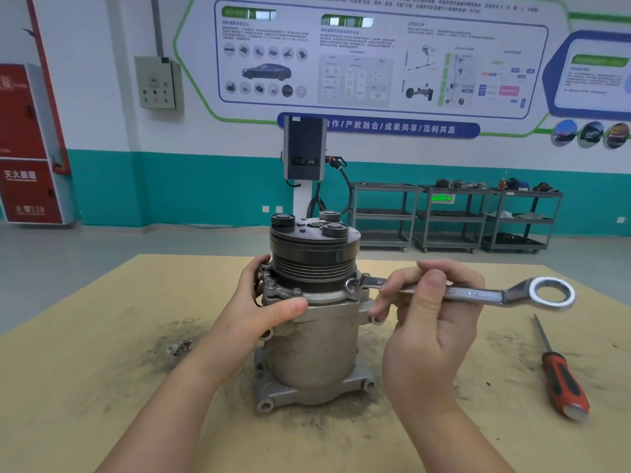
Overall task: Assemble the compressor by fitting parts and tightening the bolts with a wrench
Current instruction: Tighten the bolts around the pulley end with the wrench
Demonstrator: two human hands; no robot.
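A: Head view — any containers?

B: Only carts at twelve o'clock, far off; clutter on top, too small to tell.

A: The hands?

B: The left hand wraps the compressor at its flange, thumb across the front. The right hand pinches the wrench mid-shaft.

A: Where's the compressor?

B: Mid-table, upright, pulley up. The wrench lies level, nine to three: small end on a flange bolt, ring end free at three. A screwdriver lies at four o'clock.
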